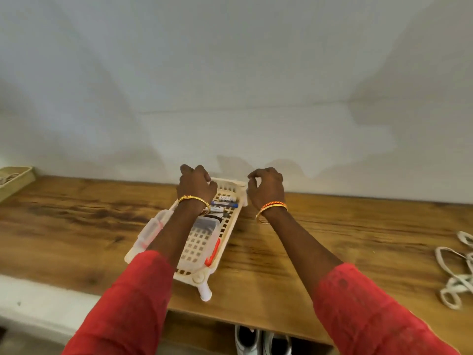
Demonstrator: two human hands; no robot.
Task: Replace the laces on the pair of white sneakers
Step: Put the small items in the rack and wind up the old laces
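Observation:
A pair of white sneakers (263,342) stands under the wooden table (332,242), partly hidden by its front edge. Loose white laces (458,272) lie coiled at the table's right edge. My left hand (195,184) curls over the far left corner of a cream plastic basket (230,226) in the middle of the table. Just to the right of the basket's far right corner hovers my right hand (266,188), fingers loosely curled and holding nothing that I can see.
The cream basket holds clear boxes with red latches (204,239) and small items such as a blue pen (225,204). A woven tray (12,179) sits at the table's far left. A plain white wall rises directly behind the table.

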